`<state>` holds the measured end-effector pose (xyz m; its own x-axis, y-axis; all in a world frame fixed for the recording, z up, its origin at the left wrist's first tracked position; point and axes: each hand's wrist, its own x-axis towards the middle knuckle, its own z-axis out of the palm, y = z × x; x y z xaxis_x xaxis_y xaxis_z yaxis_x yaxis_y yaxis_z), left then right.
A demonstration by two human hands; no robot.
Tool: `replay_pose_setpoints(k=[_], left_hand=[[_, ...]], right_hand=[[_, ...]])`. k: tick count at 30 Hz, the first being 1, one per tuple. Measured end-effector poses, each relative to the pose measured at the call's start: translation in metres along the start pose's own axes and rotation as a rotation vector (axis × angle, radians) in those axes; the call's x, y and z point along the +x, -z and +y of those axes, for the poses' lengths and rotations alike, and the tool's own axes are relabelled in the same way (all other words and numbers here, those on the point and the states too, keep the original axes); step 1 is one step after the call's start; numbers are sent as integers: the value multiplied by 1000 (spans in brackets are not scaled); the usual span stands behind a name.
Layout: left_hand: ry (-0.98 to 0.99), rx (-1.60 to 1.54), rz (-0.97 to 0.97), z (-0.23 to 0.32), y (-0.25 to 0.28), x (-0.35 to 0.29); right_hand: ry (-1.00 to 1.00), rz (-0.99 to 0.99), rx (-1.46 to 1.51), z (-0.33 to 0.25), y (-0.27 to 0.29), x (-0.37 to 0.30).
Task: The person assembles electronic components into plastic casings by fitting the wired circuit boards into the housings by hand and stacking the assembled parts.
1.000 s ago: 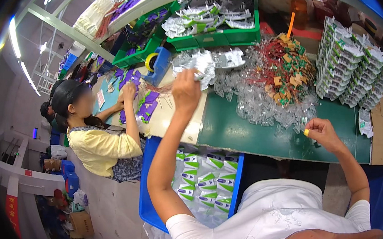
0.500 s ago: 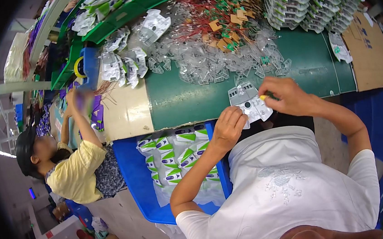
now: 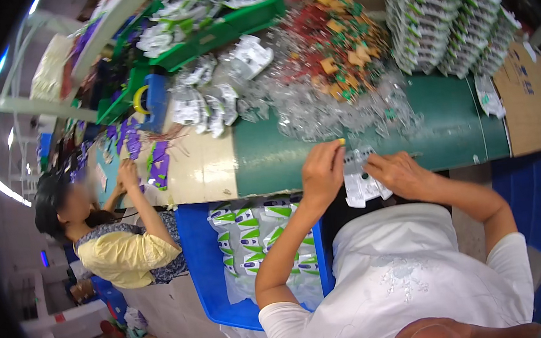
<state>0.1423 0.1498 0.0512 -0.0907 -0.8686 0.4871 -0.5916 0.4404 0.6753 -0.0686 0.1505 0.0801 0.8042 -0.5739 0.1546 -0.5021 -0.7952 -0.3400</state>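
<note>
A white plastic housing (image 3: 357, 190) with a grey upper part and a dark round hole is held above the bench's front edge, close to my body. My right hand (image 3: 399, 174) grips its right side, fingers over the top face. At the housing's upper left is my left hand (image 3: 322, 174), closed in a pinch. A small yellow bit (image 3: 342, 142) shows at its fingertips; whether it is held or stuck on a finger I cannot tell. Just beyond lie clear plastic parts (image 3: 317, 116) in a loose heap.
Wired boards with orange pieces (image 3: 354, 55) pile up behind the clear parts. Stacked white-green housings (image 3: 428, 20) stand back right, by a cardboard sheet (image 3: 535, 104). A blue bin (image 3: 222, 311) holds white-green units at left front. A co-worker (image 3: 123, 246) sits at far left.
My right hand has come down onto the housing's right side. My left hand has moved off its left edge and up. The yellow bit, earlier at my right fingertips, now shows at my left ones.
</note>
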Motion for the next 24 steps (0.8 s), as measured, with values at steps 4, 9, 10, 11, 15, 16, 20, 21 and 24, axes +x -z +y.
replay_pose_setpoints(k=[4, 9, 10, 11, 15, 16, 20, 21, 24], left_hand=[[40, 50, -57, -9, -43, 8], [35, 131, -141, 3, -34, -5], [30, 134, -139, 7, -27, -5], [-32, 146, -181, 8, -20, -6], [-195, 158, -132, 0, -6, -12], [-191, 158, -140, 3, -6, -13], [-3, 214, -188, 18, -6, -24], [-25, 246, -202, 19, -6, -25], [-64, 312, -246, 14, -10, -33]], right_hand=[[-65, -11, 1, -1, -5, -22], [-49, -23, 13, 3, 3, -43], [-63, -5, 40, 6, 4, -47], [-79, 9, 71, 7, 4, -50], [-86, 51, 43, 7, 5, -49], [-81, 49, 42, 8, 6, -48], [-84, 68, 96, 9, 5, -49], [-79, 69, 100, 11, 3, -50], [-90, 61, 56, 12, -1, -54]])
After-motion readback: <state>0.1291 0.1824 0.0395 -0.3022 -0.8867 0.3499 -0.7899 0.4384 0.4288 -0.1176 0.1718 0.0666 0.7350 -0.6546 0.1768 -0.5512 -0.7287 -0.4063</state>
